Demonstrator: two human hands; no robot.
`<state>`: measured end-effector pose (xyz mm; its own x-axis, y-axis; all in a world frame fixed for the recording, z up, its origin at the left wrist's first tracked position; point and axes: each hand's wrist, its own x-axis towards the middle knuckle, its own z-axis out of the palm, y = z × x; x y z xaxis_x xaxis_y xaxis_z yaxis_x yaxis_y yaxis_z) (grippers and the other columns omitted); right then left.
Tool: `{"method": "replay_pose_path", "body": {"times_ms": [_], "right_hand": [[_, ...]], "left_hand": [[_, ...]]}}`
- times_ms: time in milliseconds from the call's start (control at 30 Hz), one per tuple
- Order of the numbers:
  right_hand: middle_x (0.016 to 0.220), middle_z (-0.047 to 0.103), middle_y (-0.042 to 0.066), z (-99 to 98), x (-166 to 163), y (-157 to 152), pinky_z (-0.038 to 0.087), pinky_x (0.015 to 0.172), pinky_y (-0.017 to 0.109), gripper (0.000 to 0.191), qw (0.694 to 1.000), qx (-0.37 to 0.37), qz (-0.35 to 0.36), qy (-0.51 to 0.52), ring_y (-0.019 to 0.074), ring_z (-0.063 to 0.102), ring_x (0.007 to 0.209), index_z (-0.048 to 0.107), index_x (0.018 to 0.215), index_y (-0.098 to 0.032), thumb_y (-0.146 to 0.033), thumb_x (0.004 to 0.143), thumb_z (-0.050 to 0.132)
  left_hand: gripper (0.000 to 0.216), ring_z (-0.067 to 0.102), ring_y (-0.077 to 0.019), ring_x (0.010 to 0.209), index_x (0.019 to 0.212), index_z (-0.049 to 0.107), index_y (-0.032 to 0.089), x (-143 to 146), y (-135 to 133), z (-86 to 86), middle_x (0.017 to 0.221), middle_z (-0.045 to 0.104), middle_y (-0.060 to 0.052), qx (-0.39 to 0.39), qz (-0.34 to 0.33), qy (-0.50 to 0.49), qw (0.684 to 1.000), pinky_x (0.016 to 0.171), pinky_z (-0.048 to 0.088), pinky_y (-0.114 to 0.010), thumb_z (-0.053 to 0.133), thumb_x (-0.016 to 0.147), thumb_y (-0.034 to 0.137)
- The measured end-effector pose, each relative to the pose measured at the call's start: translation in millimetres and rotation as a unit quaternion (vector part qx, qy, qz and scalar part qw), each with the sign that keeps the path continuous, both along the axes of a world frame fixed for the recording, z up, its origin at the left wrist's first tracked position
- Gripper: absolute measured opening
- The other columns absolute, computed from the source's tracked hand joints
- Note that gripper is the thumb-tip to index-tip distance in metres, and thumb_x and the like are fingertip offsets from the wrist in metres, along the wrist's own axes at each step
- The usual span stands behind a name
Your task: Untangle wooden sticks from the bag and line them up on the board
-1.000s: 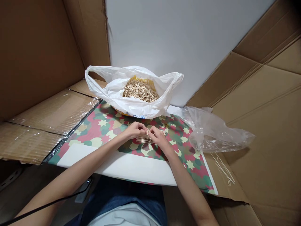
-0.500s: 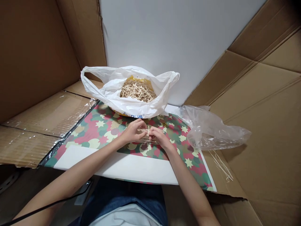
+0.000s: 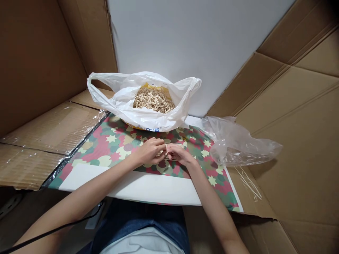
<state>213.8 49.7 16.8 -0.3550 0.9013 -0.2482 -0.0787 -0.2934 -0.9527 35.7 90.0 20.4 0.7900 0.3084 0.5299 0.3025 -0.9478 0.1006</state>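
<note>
A bundle of thin, pale sticks (image 3: 174,159) lies crosswise on the camouflage-patterned sheet, partly covered by both hands. My left hand (image 3: 153,151) curls its fingers closed over the bundle's left and middle part. Close against it, my right hand (image 3: 178,153) is closed too, with thumb and forefinger pinched at the middle of the bundle. The fingertips of both hands meet there and hide what lies between them. Behind the hands stands a white plastic bag (image 3: 124,112), its mouth wide and full of short, pale, twisted strands (image 3: 153,100).
The patterned sheet (image 3: 206,173) has a white strip along its front edge. A clear plastic bag (image 3: 243,148) lies at its right side. Several loose pale strands (image 3: 248,183) rest on the cardboard (image 3: 296,169) at the right. Cardboard walls rise on both sides.
Both hands have closed in over the middle of the bundle, the left fingers curling further down. A pale strand end that stood up between the hands is now hidden. The view has shifted slightly.
</note>
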Motion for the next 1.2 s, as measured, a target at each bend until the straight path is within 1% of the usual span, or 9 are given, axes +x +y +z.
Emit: {"method": "replay_pose_path", "body": {"times_ms": [167, 367, 533, 633, 700, 800, 867, 967, 1200], "right_hand": [[0.057, 0.042, -0.004, 0.7, -1, 2, 0.026, 0.046, 0.022, 0.012, 0.999, -0.010, 0.019, 0.024, 0.0066, 0.038, 0.048, 0.048, 0.060, -0.017, -0.020, 0.067, 0.056], [0.057, 0.041, -0.004, -1.8, -1, 4, 0.026, 0.047, 0.022, 0.012, 0.999, -0.009, 0.026, 0.042, 0.0058, 0.036, 0.048, 0.048, 0.060, -0.016, -0.021, 0.068, 0.056], [0.058, 0.042, -0.003, -3.2, -5, 3, 0.028, 0.048, 0.023, 0.012, 0.998, 0.000, 0.028, 0.048, 0.0072, 0.037, 0.049, 0.048, 0.061, -0.017, -0.021, 0.069, 0.056], [0.056, 0.042, -0.003, -2.8, -5, 3, 0.029, 0.050, 0.024, 0.013, 0.999, 0.004, 0.026, 0.042, 0.0079, 0.037, 0.050, 0.048, 0.060, -0.017, -0.022, 0.069, 0.056], [0.054, 0.043, -0.003, -1.9, -3, 3, 0.030, 0.050, 0.024, 0.014, 0.999, 0.007, 0.022, 0.032, 0.0083, 0.037, 0.050, 0.048, 0.059, -0.017, -0.024, 0.069, 0.056], [0.055, 0.046, -0.003, 0.8, 0, 2, 0.030, 0.049, 0.023, 0.014, 1.000, 0.010, 0.014, 0.013, 0.0089, 0.038, 0.049, 0.048, 0.061, -0.018, -0.026, 0.071, 0.055], [0.057, 0.049, -0.003, 3.4, 1, 0, 0.030, 0.049, 0.023, 0.013, 1.000, 0.020, 0.004, -0.004, 0.0095, 0.040, 0.050, 0.049, 0.063, -0.018, -0.027, 0.072, 0.054], [0.058, 0.051, -0.003, 7.2, 0, -2, 0.033, 0.050, 0.023, 0.014, 0.998, 0.051, -0.020, -0.035, 0.0109, 0.044, 0.053, 0.048, 0.064, -0.019, -0.030, 0.072, 0.054], [0.061, 0.051, -0.002, 9.0, 5, 0, 0.036, 0.061, 0.024, 0.016, 0.976, 0.151, -0.130, -0.086, 0.0116, 0.046, 0.060, 0.047, 0.062, -0.019, -0.029, 0.074, 0.050]], "left_hand": [[0.018, 0.048, -0.0134, 0.063, 0.074, 0.058, 0.015, -1, 0, -1.1, 0.067, 0.052, -0.003, -0.049, -0.011, -0.017, 0.999, 0.061, 0.034, -0.026, 0.042, 0.078, 0.021], [0.018, 0.049, -0.0133, 0.064, 0.074, 0.058, 0.015, -2, 0, -0.7, 0.067, 0.052, -0.003, -0.039, -0.005, -0.020, 0.999, 0.061, 0.033, -0.026, 0.042, 0.079, 0.022], [0.014, 0.049, -0.0141, 0.065, 0.073, 0.059, 0.015, -3, -2, 1.9, 0.067, 0.053, -0.003, -0.038, 0.003, -0.011, 0.999, 0.062, 0.032, -0.027, 0.047, 0.074, 0.023], [0.013, 0.047, -0.0127, 0.062, 0.070, 0.059, 0.014, 1, -5, -0.3, 0.066, 0.052, -0.002, -0.109, 0.027, -0.058, 0.992, 0.059, 0.033, -0.026, 0.048, 0.071, 0.020], [0.011, 0.046, -0.0109, 0.059, 0.068, 0.059, 0.013, 6, -6, -2.8, 0.065, 0.052, -0.001, -0.220, 0.049, -0.115, 0.967, 0.056, 0.033, -0.023, 0.049, 0.069, 0.018], [0.009, 0.047, -0.0100, 0.057, 0.064, 0.059, 0.013, 12, -6, -6.0, 0.062, 0.054, 0.000, -0.411, 0.061, -0.187, 0.890, 0.053, 0.034, -0.021, 0.053, 0.065, 0.019], [0.010, 0.049, -0.0105, 0.057, 0.063, 0.059, 0.012, 14, -4, -6.6, 0.061, 0.056, -0.001, -0.477, 0.056, -0.209, 0.852, 0.053, 0.037, -0.020, 0.054, 0.064, 0.021], [0.013, 0.050, -0.0106, 0.057, 0.063, 0.057, 0.012, 14, 0, -4.6, 0.061, 0.057, -0.001, -0.499, 0.051, -0.231, 0.833, 0.053, 0.038, -0.020, 0.053, 0.065, 0.024], [0.010, 0.043, -0.0084, 0.054, 0.059, 0.053, 0.013, 6, 5, 3.3, 0.057, 0.049, 0.002, -0.511, 0.084, -0.330, 0.789, 0.050, 0.032, -0.020, 0.053, 0.063, 0.022]]}}
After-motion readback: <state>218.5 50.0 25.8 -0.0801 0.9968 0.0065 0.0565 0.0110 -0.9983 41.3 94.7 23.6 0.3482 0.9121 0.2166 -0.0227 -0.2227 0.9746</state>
